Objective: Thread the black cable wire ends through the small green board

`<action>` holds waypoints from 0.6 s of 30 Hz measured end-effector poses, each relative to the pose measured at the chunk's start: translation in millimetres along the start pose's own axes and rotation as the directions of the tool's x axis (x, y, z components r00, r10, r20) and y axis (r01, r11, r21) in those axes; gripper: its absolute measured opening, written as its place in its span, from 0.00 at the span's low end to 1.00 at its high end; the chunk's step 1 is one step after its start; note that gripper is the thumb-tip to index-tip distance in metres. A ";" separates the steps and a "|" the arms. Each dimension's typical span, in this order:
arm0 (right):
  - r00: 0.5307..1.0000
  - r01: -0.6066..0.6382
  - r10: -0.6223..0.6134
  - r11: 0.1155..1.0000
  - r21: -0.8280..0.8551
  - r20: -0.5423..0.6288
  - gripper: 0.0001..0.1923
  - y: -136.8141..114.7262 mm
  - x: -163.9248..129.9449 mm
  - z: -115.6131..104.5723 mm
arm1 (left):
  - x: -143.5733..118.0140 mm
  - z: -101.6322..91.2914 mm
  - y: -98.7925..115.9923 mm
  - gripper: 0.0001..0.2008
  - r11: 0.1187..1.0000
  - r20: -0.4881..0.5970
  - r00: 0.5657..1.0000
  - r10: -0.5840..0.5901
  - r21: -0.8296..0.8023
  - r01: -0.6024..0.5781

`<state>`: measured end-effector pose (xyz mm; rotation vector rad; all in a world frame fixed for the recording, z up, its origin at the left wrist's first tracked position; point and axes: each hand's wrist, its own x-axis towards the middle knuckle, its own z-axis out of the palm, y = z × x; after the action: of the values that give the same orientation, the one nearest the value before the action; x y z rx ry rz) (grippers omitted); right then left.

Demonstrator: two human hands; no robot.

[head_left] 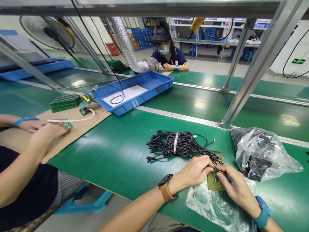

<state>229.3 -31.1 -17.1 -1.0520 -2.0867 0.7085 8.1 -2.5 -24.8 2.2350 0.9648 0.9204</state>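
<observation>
Right —
left hand (pixel 196 170): pinches black wire (pixel 215 168) at board edge
right hand (pixel 235 187): closed on small board (pixel 214 183), lower right
tip: keep board flat on surface (pixel 116 154), feed wire straight

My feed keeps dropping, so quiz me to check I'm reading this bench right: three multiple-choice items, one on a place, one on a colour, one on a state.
1. Where does the bundle of black wires lie?
A. In the blue tray
B. On the green belt, just beyond the hands
C. On the cardboard sheet

2. What colour is the strap on the left wrist?
A. Brown
B. Blue
C. White

3. How is the small board held?
A. Lying untouched
B. Pinched by both hands
C. Held by the left hand alone

Answers: 1 B, it rests on the belt. 2 A, the watch strap is brown. 3 B, the left hand and right hand both grip it.
</observation>
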 end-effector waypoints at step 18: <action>0.998 0.060 -0.059 0.998 -0.016 0.022 0.14 1.9 5.6 13.9 | -6.0 14.1 -9.7 0.11 0.990 -0.053 0.997 0.061 0.127 -0.054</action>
<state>217.0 -27.7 -25.2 -0.9908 -2.1362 0.6767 11.7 -4.1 -42.5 2.3642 1.0134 0.9783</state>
